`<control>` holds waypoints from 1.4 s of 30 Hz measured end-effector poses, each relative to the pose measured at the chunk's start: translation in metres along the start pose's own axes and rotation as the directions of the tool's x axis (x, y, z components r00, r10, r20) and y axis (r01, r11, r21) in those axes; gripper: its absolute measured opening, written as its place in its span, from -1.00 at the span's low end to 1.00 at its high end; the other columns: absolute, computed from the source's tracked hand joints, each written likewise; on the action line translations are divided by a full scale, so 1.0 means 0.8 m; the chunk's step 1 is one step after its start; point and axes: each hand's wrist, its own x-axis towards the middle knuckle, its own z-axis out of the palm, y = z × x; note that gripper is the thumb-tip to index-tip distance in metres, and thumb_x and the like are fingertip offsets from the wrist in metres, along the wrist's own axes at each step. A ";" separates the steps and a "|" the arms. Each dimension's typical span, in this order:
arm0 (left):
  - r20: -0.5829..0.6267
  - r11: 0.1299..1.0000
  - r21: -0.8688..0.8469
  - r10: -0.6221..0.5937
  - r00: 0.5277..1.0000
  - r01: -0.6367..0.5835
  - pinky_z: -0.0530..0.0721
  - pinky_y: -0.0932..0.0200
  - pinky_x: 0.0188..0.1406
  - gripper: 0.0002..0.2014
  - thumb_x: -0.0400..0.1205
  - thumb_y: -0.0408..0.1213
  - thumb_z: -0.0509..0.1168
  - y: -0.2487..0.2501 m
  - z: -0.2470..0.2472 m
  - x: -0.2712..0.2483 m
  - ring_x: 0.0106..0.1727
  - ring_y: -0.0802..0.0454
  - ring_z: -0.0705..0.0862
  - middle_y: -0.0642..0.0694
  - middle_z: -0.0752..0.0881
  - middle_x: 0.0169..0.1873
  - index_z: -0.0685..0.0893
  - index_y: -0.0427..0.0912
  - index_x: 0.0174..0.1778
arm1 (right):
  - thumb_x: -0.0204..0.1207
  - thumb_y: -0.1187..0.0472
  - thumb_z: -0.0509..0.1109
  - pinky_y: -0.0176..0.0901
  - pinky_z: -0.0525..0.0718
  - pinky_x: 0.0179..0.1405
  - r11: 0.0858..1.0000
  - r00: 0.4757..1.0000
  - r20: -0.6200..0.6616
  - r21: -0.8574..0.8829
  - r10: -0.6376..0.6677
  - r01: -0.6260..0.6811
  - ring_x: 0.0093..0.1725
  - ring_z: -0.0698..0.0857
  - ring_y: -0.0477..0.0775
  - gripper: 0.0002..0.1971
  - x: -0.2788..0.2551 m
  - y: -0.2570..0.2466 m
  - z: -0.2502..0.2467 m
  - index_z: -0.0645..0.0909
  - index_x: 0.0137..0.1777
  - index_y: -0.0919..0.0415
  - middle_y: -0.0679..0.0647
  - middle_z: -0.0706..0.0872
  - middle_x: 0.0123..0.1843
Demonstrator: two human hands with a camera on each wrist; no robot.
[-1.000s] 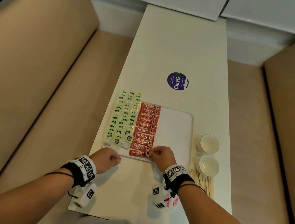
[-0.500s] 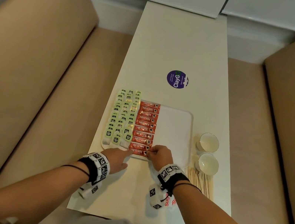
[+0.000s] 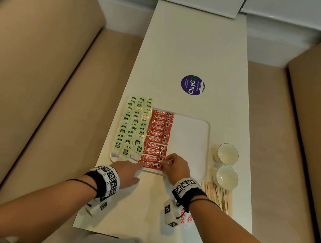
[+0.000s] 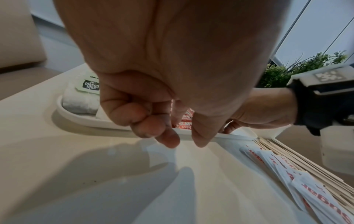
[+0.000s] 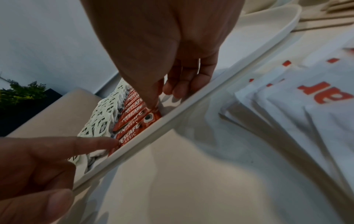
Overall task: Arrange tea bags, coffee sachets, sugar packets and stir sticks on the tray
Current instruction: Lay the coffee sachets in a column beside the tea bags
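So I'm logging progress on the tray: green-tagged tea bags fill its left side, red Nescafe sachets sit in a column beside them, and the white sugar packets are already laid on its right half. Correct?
Not quite. The white sugar packets with red lettering lie on the white table, near the wooden stir sticks; the head view shows the white tray's right half bare. The green-tagged tea bags and red Nescafe sachets are as you say.

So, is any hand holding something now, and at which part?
Nothing is lifted. The left hand touches the left end of the nearest coffee sachet with a straight forefinger; the right hand touches its right end.
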 end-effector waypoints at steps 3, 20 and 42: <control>0.001 1.000 -0.009 0.003 1.000 -0.003 0.70 0.01 0.12 -0.35 0.73 0.05 0.18 -0.002 0.001 0.001 0.17 -0.16 0.72 -0.17 0.70 0.32 0.13 0.11 0.74 | 0.58 -0.12 0.46 -0.02 0.79 -0.02 0.998 0.998 0.023 -0.023 0.053 -0.052 -0.15 0.74 -0.06 -0.78 0.000 -0.002 -0.002 0.74 -0.06 0.01 -0.11 0.77 -0.16; 0.018 1.000 0.009 0.021 1.000 -0.021 0.72 -0.06 0.13 -0.36 0.73 0.06 0.17 -0.005 0.006 0.001 0.14 -0.19 0.73 -0.21 0.72 0.27 0.13 0.09 0.73 | 0.60 0.01 0.38 -0.02 0.81 -0.20 0.993 0.993 0.063 -0.055 0.103 -0.100 -0.27 0.80 0.07 -0.69 -0.007 -0.016 -0.004 0.76 -0.29 0.15 0.01 0.79 -0.34; -0.028 0.999 -0.035 0.019 0.999 -0.020 0.73 0.00 -0.05 -0.22 0.71 0.03 0.23 -0.003 -0.003 -0.001 -0.11 -0.06 0.70 -0.11 0.74 0.02 -0.07 0.04 0.76 | 0.60 -0.14 0.36 0.00 0.78 -0.09 0.992 0.995 0.011 -0.068 0.104 -0.103 -0.20 0.73 -0.01 -0.71 -0.007 -0.013 -0.015 0.63 -0.15 0.08 -0.03 0.75 -0.22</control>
